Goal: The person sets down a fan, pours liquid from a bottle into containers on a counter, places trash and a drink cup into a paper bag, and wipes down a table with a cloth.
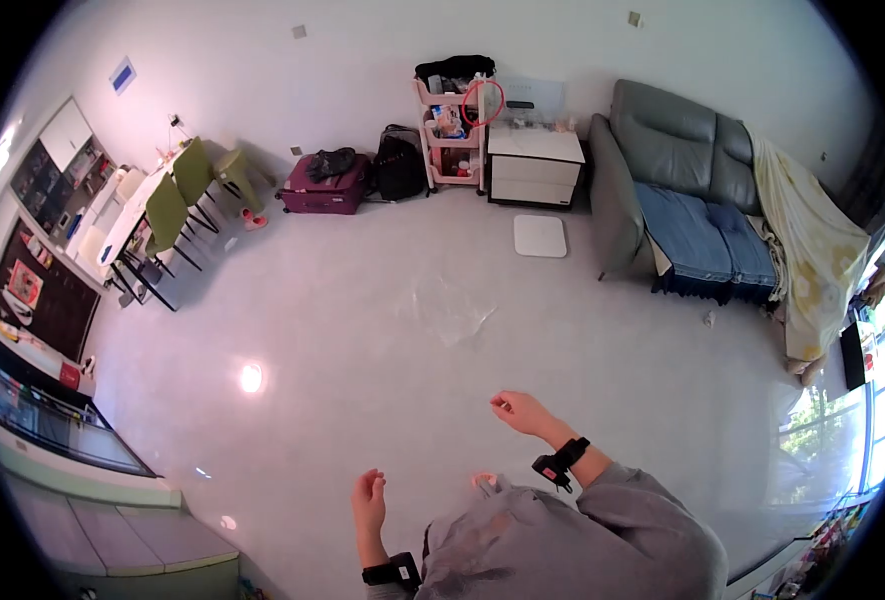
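My left hand is held out low in front of my body, its fingers loosely bent and nothing visible in it. Farther forward and to the right, my right hand points left, with a small gap between thumb and curved fingers. No held object shows there either. Both wrists wear a black strapped device, one on the left and one on the right. On the floor ahead, apart from both hands, lies a crumpled clear plastic sheet.
A grey sofa with blue covers stands at the right. Along the back wall are a white cabinet, a pink rolling shelf, a backpack and a purple suitcase. Green chairs flank a table. A white scale-like square lies flat.
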`<state>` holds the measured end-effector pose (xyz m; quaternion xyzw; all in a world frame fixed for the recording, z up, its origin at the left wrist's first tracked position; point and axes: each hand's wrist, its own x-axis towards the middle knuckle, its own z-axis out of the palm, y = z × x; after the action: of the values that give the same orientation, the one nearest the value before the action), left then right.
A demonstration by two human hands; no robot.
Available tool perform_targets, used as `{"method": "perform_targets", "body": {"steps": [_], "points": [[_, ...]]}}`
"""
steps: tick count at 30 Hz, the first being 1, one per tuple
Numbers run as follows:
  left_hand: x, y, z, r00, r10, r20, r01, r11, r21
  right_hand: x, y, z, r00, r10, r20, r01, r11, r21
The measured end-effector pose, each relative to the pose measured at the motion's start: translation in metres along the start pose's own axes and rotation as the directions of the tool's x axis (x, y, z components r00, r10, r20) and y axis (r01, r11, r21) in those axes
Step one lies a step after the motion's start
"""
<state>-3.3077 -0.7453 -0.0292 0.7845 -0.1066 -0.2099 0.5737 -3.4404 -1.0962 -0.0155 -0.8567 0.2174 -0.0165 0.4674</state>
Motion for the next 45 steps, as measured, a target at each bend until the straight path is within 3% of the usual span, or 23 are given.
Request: {"method": "perform_targets", "body": {"steps": [8,15,32,35,45], "points": [[0.011,0.016,-0.01,0.993,0.001,-0.116,-0.008,0.998,-0.064,0.039,-0.018,0.007,0.993,-0.001,0.118,-0.006,0.998,0.057],[0.042,0.006,-0.046,0.987,-0.029,-0.16,0.02,0.998,-0.06,0.094,-0.045,0.028,0.994,-0.068,0.085,0.063,0.996,0.057],[0.197,-0.002,-0.14,0.999,-0.015,0.034,0.013,0.999,0.037,0.238,-0.149,0.094,0.999,-0.028,0.039,0.03,0.998,-0.05],[0.213,-0.005,-0.154,0.999,-0.03,-0.024,0.028,0.997,-0.071,0.259,-0.164,0.109,0.996,-0.046,0.072,0.047,0.999,-0.005],[0.28,-0.001,-0.203,0.98,-0.115,-0.164,0.108,0.993,-0.05,0.375,-0.186,0.139,0.98,-0.109,0.167,0.116,0.993,-0.036]]}}
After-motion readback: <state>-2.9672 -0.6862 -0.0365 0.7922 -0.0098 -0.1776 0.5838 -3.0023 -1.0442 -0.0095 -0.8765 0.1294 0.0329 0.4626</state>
